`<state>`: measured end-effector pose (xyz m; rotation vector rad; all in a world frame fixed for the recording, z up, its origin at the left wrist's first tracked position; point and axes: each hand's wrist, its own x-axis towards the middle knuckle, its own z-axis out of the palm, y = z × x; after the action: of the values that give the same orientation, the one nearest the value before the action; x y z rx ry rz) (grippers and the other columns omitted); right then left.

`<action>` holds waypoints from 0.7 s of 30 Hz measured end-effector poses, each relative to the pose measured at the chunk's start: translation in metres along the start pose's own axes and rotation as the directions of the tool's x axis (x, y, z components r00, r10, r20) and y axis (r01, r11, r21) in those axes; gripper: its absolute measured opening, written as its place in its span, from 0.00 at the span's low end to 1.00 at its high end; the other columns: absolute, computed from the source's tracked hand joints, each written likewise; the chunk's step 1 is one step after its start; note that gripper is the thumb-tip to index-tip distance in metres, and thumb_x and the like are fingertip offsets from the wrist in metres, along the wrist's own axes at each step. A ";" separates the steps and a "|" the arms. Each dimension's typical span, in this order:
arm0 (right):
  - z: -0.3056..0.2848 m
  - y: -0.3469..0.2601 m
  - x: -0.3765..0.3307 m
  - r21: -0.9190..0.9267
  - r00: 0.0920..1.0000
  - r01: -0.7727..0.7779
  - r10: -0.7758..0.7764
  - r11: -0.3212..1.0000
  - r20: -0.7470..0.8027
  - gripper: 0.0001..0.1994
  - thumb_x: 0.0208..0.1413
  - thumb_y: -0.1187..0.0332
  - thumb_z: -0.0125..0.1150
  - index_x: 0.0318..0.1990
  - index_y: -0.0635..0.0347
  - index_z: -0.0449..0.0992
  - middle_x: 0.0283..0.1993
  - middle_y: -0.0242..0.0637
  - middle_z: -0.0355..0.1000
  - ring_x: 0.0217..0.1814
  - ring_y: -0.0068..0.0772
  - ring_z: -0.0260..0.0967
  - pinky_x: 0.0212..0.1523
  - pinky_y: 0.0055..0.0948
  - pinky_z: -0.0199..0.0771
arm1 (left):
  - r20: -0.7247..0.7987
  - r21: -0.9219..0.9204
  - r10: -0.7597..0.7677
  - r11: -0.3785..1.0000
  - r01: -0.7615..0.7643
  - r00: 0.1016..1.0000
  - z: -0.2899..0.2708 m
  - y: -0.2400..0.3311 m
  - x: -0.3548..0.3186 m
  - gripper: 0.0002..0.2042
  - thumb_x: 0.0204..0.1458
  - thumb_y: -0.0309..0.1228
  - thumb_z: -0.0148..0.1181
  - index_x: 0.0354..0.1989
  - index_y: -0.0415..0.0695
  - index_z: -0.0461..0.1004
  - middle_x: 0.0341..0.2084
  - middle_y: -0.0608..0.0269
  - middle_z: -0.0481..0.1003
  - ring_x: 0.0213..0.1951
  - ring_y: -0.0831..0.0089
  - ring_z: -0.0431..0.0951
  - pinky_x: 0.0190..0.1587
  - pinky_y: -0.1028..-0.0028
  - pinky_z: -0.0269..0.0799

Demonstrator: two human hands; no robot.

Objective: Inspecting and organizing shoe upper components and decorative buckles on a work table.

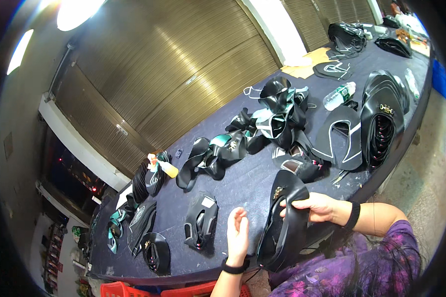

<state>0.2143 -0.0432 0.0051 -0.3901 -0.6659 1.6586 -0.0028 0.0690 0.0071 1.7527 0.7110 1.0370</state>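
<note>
In my right hand (318, 207) is a black shoe upper (282, 227) with a gold metal ornament. The thumb lies over its edge and the fingers go behind it. The piece hangs at the table's near edge. To its left my left hand (239, 232) is raised with nothing in it, fingers loosely up and apart from the upper. Left of that hand a black upper with a grey lining (201, 220) lies on the table. Farther left sits a rolled black upper (156, 253) with a gold ornament.
The dark table (252, 185) carries a heap of black and teal uppers (277, 121), a stack of black uppers (381, 119), a plastic bottle (339, 96) and a yellow bottle (168, 169). Red crates (124, 289) stand below the near edge. A metal shutter (183, 64) rises behind.
</note>
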 end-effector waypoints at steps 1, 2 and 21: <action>0.000 0.000 -0.001 0.005 1.000 -0.007 0.007 1.000 -0.003 0.18 0.53 0.68 0.54 0.49 0.68 0.65 0.46 0.47 0.69 0.50 0.39 0.67 0.53 0.37 0.65 | 0.172 -0.076 -0.021 0.997 0.035 0.985 -0.002 0.027 -0.007 0.19 0.56 0.31 0.47 0.55 0.39 0.57 0.49 0.56 0.65 0.47 0.69 0.68 0.51 0.69 0.62; 0.001 0.000 -0.002 0.023 0.999 -0.006 0.007 1.000 -0.047 0.18 0.53 0.68 0.54 0.49 0.67 0.64 0.46 0.48 0.69 0.50 0.40 0.67 0.53 0.38 0.65 | 0.322 -0.143 -0.020 0.987 0.070 0.947 -0.002 0.044 -0.020 0.21 0.54 0.32 0.49 0.55 0.38 0.56 0.49 0.55 0.65 0.48 0.68 0.68 0.52 0.69 0.61; -0.012 0.015 -0.033 -0.214 0.923 0.068 -0.143 0.974 -0.357 0.13 0.48 0.73 0.58 0.42 0.69 0.70 0.38 0.39 0.72 0.40 0.31 0.70 0.45 0.29 0.68 | 0.714 0.583 0.024 0.532 -0.614 0.699 0.024 0.059 -0.092 0.11 0.47 0.37 0.52 0.32 0.42 0.68 0.11 0.62 0.66 0.15 0.62 0.69 0.17 0.66 0.64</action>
<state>0.2167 -0.0736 -0.0173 -0.7775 -0.5564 1.3680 -0.0244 -0.0388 0.0267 2.9528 0.3684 0.2056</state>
